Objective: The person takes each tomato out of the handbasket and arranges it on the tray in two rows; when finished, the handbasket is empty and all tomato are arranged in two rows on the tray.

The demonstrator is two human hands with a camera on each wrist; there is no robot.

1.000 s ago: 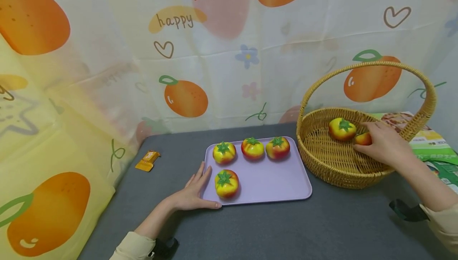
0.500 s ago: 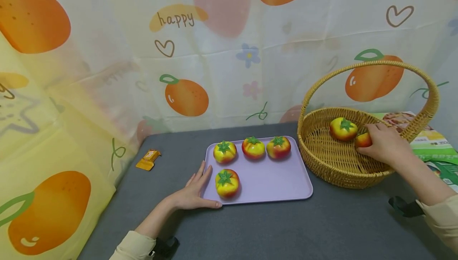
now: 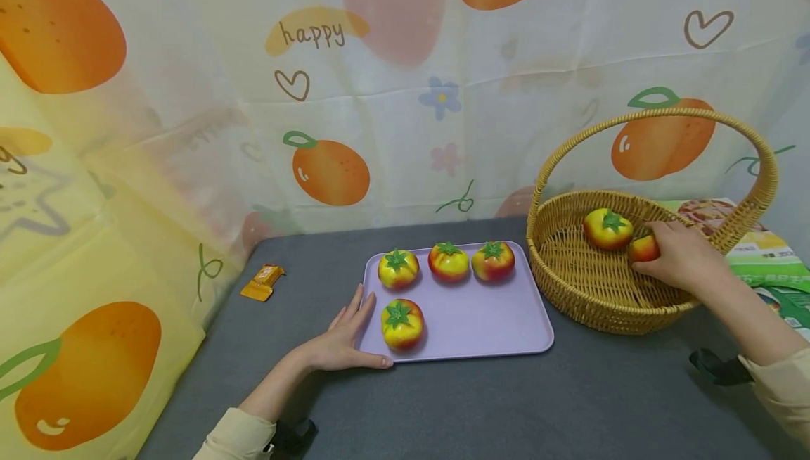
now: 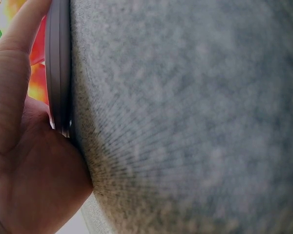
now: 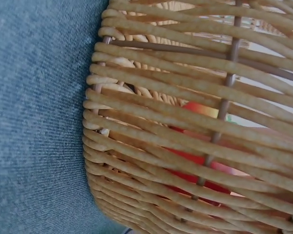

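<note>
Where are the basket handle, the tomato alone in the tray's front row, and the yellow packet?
basket handle [image 3: 658,114], head view, top of arch.
front-row tomato [image 3: 401,324], head view, its middle.
yellow packet [image 3: 261,283], head view, its middle.

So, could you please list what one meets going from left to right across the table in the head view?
Orange packet → left hand → purple tray → wicker basket → right hand.

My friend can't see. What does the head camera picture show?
A right hand grips a toy tomato inside a wicker basket, next to another tomato. The left hand rests on the edge of a purple tray holding four tomatoes.
</note>
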